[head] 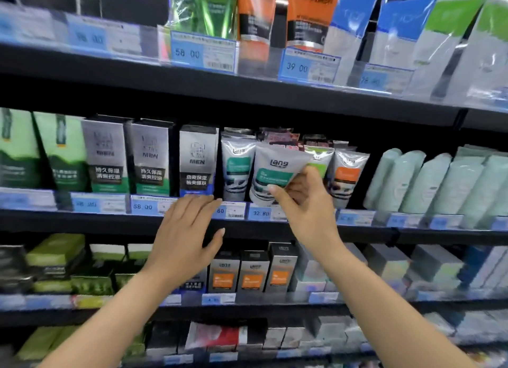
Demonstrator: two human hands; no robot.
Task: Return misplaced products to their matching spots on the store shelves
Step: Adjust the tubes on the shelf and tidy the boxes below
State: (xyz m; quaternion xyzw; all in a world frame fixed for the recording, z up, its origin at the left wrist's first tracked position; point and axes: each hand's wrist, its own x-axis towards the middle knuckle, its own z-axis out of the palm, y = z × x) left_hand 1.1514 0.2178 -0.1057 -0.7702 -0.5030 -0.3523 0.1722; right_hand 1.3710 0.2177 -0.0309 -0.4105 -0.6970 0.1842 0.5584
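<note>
My right hand [303,200] pinches a white tube with a teal label [270,172], held upright at the front of the middle shelf [110,219]. A matching teal-label tube [237,165] stands just to its left. To the right of the held tube are a green-label tube [319,161], partly hidden behind it, and an orange-label tube [347,175]. My left hand [187,235] is spread flat with straight fingers over the shelf's front edge, below a grey and black MEN box [197,161], and holds nothing.
Green and grey boxes fill the middle shelf's left side and pale green bottles [428,183] its right. The top shelf carries green, orange and blue tubes behind price tags [202,53]. Lower shelves hold orange-label boxes [253,274] and other cartons.
</note>
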